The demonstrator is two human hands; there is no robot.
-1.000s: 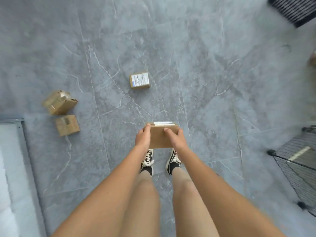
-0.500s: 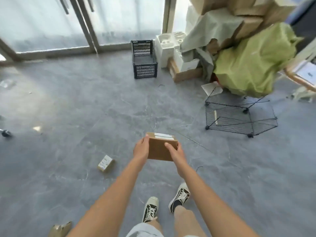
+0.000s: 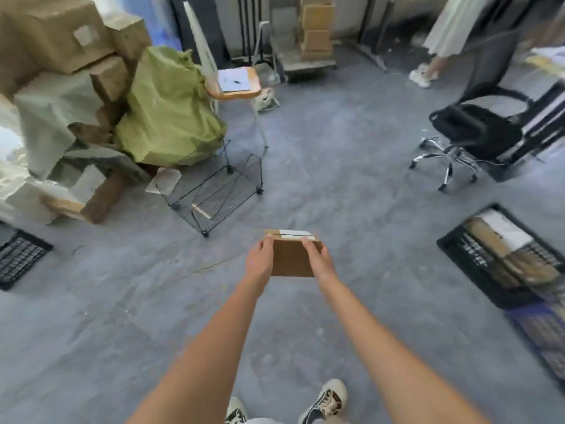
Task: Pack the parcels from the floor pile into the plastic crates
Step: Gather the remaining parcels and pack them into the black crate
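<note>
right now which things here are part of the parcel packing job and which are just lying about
Part of the job:
- cardboard parcel, held by the left hand and right hand
- black crate with parcels inside
- second black crate

Lying about:
- office chair
- wire basket
- green sack
- stool

Storeroom-office: stacked cartons [image 3: 52, 35], black crate [image 3: 504, 258], swivel chair [image 3: 477, 133]

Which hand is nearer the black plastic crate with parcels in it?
Right. The right hand grips the brown cardboard parcel on the side facing the black plastic crate; the left hand grips the far side.
</note>
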